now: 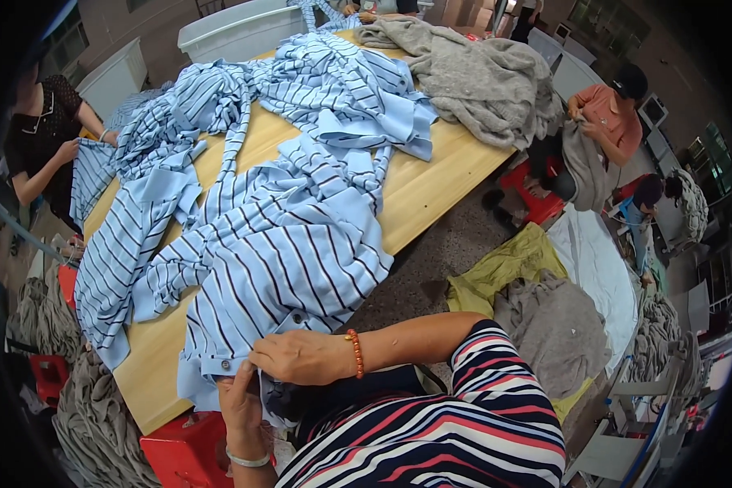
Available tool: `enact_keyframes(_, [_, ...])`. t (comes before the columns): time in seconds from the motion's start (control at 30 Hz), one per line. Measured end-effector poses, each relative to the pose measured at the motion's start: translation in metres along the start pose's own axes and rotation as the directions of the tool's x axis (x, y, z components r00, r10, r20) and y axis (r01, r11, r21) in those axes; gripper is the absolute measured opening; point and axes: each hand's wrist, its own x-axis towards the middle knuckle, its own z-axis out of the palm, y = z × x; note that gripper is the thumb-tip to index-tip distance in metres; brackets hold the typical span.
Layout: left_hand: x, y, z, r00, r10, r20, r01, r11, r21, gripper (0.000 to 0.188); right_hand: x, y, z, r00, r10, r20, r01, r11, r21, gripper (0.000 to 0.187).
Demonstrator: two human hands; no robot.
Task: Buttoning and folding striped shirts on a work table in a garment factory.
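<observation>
A light blue knit garment with dark stripes [276, 264] lies over the table's near edge, its plain blue buttoned band towards me. My right hand [305, 356] is closed on this band, the fingers bent and pinching at its edge. Just below and to the left, my left hand [242, 403] grips the same band from underneath, thumb pointing up beside a dark button [225, 365]. The fingertips of both hands nearly meet. Another button [298, 318] shows above my right hand. What lies under my fingers is hidden.
More blue striped garments [333, 81] are heaped across the wooden table [431, 183]. A grey knit pile [488, 77] lies at its far right. A red stool [187, 451] stands below the near corner. People sit at left and right, handling garments. Grey knits [553, 325] lie on the floor.
</observation>
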Motion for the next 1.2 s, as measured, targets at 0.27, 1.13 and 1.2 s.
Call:
enact_keyframes(0.27, [-0.001, -0.004, 0.014, 0.987, 0.158, -0.025, -0.155, 0.984, 0.088, 0.048, 0.000, -0.001, -0.005, 0.999, 0.041, 0.003, -0.041, 0.995, 0.089, 0.022])
enact_keyframes(1.13, [-0.012, 0.000, 0.015, 0.947, 0.280, 0.157, -0.278, 0.472, 0.837, 0.017, 0.004, 0.006, -0.015, 0.952, 0.104, 0.289, -0.158, 0.973, 0.170, 0.022])
enact_keyframes(1.2, [-0.007, -0.001, 0.018, 0.953, 0.273, 0.135, -0.265, 0.529, 0.806, 0.021, 0.001, 0.012, -0.016, 0.956, 0.095, 0.278, -0.146, 0.974, 0.170, 0.037])
